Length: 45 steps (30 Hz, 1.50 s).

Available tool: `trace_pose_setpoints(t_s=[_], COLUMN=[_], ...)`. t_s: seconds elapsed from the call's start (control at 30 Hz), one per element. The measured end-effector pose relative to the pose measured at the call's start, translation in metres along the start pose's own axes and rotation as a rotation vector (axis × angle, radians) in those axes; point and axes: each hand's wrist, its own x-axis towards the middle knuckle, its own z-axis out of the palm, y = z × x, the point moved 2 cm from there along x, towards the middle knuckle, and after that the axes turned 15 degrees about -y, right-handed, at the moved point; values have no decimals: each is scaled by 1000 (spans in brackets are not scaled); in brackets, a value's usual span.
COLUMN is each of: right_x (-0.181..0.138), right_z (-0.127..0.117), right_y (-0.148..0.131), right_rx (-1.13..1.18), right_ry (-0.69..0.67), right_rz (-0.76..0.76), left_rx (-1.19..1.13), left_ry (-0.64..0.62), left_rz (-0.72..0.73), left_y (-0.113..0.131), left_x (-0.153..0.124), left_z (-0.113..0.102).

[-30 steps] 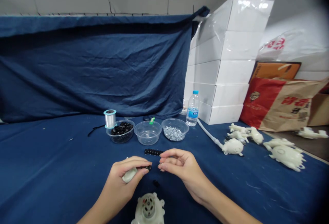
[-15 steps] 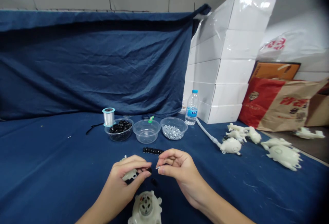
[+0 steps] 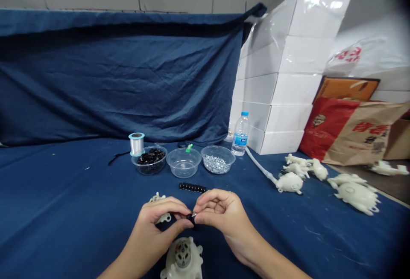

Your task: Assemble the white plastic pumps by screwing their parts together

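My left hand (image 3: 160, 223) pinches a small black plastic part (image 3: 191, 219) between thumb and fingertips. Against that part, my right hand (image 3: 226, 215) holds a tiny silver screw (image 3: 194, 214) in a thumb-and-finger pinch. The fingertips of both hands nearly meet, and they hide much of the two pieces. Just below lies an off-white plastic housing (image 3: 188, 268) with a round motor (image 3: 183, 254) set in it. A second pale housing (image 3: 156, 198) is partly covered by my left hand. Beyond my fingers, a row of black parts (image 3: 192, 187) lies on the blue cloth.
Three clear bowls stand behind: one with black parts (image 3: 150, 157), a middle bowl (image 3: 184, 171), and one with silver screws (image 3: 216, 164). A wire spool (image 3: 137, 144), water bottle (image 3: 240, 136) and stacked white boxes (image 3: 285, 112) are farther back. Pale housings (image 3: 355, 196) lie right.
My right hand has brought the screw leftward to the black part, closing the gap between my hands. The view has shifted slightly. A dark piece formerly visible below my fingers is no longer distinct.
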Motion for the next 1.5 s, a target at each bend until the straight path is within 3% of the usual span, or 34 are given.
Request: trace_pose_setpoints(t_s=[0.57, 1.13, 1.5], right_x=[0, -1, 1], right_z=[2, -3, -4], right_y=[2, 7, 9], right_rx=[-4, 54, 14], right_ry=[17, -19, -5], right_rz=[4, 44, 35], left_rx=[66, 108, 78], left_ry=[71, 38, 179], left_rz=[56, 48, 24], left_y=[10, 15, 15], left_x=[1, -2, -2], left_z=[3, 6, 6])
